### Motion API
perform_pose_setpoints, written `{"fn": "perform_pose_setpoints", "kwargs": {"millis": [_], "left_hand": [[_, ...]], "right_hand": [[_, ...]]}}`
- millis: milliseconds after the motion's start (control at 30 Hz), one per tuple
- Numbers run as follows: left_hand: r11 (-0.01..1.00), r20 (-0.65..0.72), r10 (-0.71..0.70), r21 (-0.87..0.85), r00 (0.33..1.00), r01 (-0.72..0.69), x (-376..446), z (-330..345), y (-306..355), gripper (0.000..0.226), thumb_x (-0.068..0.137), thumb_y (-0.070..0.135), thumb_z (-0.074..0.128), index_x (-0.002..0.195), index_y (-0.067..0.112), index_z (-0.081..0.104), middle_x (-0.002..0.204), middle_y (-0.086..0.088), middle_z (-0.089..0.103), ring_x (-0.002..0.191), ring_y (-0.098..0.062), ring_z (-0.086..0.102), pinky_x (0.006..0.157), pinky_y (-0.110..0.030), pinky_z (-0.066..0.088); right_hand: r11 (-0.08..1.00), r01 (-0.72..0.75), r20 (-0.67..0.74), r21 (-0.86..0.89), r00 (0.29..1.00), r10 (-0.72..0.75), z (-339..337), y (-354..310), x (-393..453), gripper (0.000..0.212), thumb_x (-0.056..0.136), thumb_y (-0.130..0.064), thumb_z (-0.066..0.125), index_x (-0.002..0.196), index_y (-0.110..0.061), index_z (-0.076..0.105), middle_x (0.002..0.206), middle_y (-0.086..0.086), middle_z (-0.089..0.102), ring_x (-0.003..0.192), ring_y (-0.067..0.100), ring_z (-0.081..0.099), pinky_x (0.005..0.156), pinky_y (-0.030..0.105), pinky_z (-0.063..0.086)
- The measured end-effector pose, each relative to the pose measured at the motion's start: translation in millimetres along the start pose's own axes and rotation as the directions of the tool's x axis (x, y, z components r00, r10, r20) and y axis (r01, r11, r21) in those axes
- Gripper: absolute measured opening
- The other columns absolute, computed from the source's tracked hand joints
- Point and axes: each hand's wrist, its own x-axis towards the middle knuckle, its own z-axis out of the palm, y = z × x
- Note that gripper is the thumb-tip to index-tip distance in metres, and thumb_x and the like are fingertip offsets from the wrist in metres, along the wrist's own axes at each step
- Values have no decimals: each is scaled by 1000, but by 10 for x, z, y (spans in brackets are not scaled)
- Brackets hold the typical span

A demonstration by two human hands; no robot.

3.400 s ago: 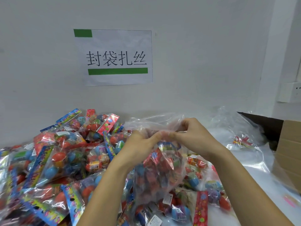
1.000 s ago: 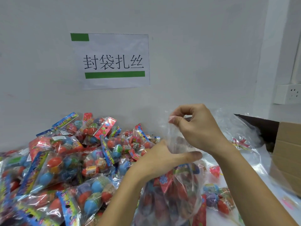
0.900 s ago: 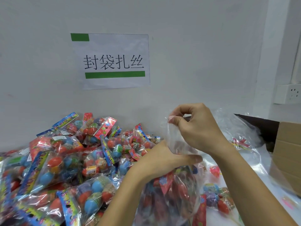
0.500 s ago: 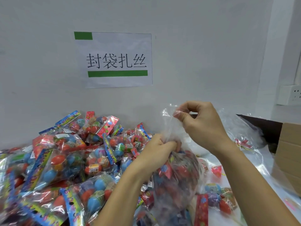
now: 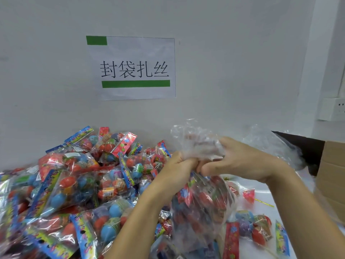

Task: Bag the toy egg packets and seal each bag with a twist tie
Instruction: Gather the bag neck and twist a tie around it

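We see a clear plastic bag filled with colourful toy egg packets (image 5: 201, 208) hanging in the near middle of the scene, its gathered neck held between both hands above a white table (image 5: 265, 199). The left hand (image 5: 177, 171) has its fingers curled tightly round the neck of the bag from the left, just above the bulging packets inside. The right hand (image 5: 237, 161) comes in from the right and grips the crumpled loose top of the bag, its thumb lying low against the neck and its fingers wrapped behind the plastic, partly hidden by it. The two hands touch at the neck. To the left, a big heap of loose toy egg packets in clear wrappers with bright printed header cards (image 5: 74, 184) fills the table back to the white wall (image 5: 233, 71). A few more such packets (image 5: 255, 228) lie near the right, below the bag. A thin yellow twist tie (image 5: 265, 202) lies on the table to the right of the bag, well apart from the hands. Farther right stands an open brown cardboard box (image 5: 334, 176), with crumpled clear plastic (image 5: 268, 141) beside it. On the far wall hangs a white paper sign with black characters and green bars (image 5: 134, 70), and a white wall socket (image 5: 334, 109) sits at the far right.
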Motion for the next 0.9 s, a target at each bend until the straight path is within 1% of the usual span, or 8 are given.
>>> {"fn": "perform_pose_setpoints", "kwargs": {"millis": [100,200,267,400,567,667,767,900], "left_hand": [[999,82,-33,33,996,30,-27,48,9,57,99,11,43,74,53,72,74,12,69,68,-3,57,66,-19,45],[995,77,-73,79,994,67,-36,83,28,31,85,22,46,58,26,60,75,-14,54,75,-14,47,75,-30,38],[995,132,-28,94,991,16,-24,114,58,23,75,22,44,53,24,48,66,3,52,69,-6,45,71,-20,38],[986,195,-43,165,980,11,28,143,14,13,69,25,49,57,27,55,68,11,58,72,-7,51,73,-27,42],[992,221,-104,99,970,84,39,67,-56,14,71,28,62,76,32,75,92,9,72,95,-12,67,96,-38,51],[989,227,-145,60,963,134,27,1,-110,22,77,38,71,99,35,72,107,-6,74,102,-25,69,102,-49,50],[994,165,-105,0,981,106,36,43,-129,25,81,44,65,102,30,68,93,-13,68,84,-23,61,85,-48,49],[979,96,-128,-145,987,141,37,111,-131,21,92,28,60,102,12,69,98,-25,64,95,-28,56,99,-62,42]], "right_hand": [[996,62,20,66,998,-63,126,-19,38,21,85,-35,76,106,-37,75,104,-10,76,96,11,72,78,26,57],[996,51,-116,68,992,-43,176,-1,46,21,89,-49,67,96,-33,79,90,-5,76,69,16,72,49,33,57],[995,87,-165,56,983,-77,185,25,68,31,92,-48,60,88,-24,78,91,2,76,58,17,70,37,24,45],[987,114,-274,112,958,-80,206,51,130,43,90,-52,57,70,-17,70,91,6,76,65,31,71,43,32,52],[974,93,-426,205,905,3,249,84,209,46,90,-49,54,54,-24,64,67,2,70,83,43,71,79,50,55],[935,72,-447,346,889,97,282,123,250,51,102,-31,52,54,-22,62,60,0,64,69,33,68,78,47,56],[869,55,-489,491,843,223,287,137,290,38,105,-13,50,68,-15,58,60,-4,60,69,30,63,69,42,58],[791,1,-421,612,847,324,238,132,281,29,105,-22,50,77,-16,54,64,-3,61,64,22,68,74,42,48]]}}
